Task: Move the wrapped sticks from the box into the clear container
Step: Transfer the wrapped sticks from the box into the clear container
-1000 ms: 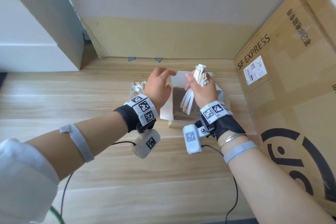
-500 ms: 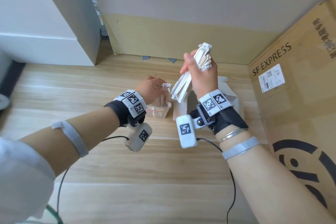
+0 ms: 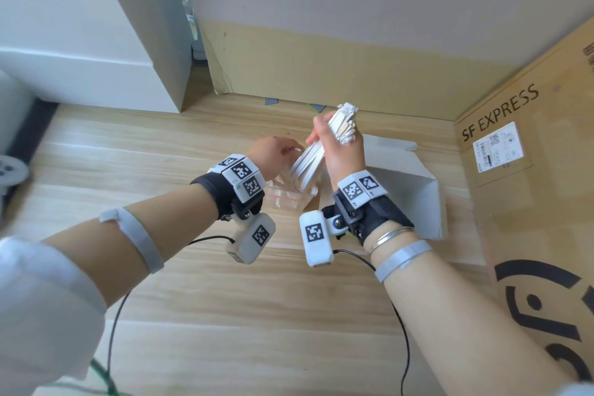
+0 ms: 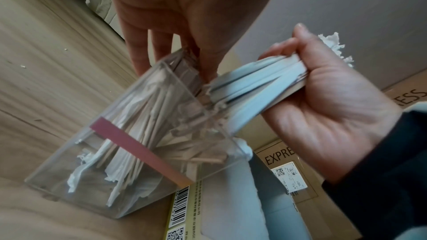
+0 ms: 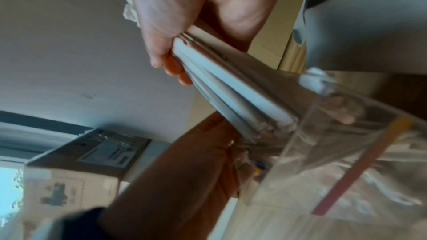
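Note:
My right hand [image 3: 331, 141] grips a bundle of white paper-wrapped sticks [image 3: 313, 161], tilted down to the left. The bundle's lower ends [image 4: 215, 94] are at the mouth of the clear container [image 3: 286, 199], which stands tilted on the wooden surface. Several sticks lie inside the container [image 4: 129, 143]; a red strip crosses its wall. My left hand [image 3: 283, 151] holds the container by its rim, with fingers [image 4: 161, 46] over the edge. The white box [image 3: 414, 193] stands open just right of my right wrist; its inside is hidden.
A large SF EXPRESS carton [image 3: 530, 170] walls off the right side. A white cabinet [image 3: 80, 58] stands at the back left and a cardboard sheet [image 3: 321, 67] leans on the back wall. Wrist-camera cables [image 3: 401, 331] trail over the wooden surface [image 3: 257, 315].
My right hand carried the stick bundle left from above the white box to the container's mouth. My left hand went from hovering open by the box to holding the container.

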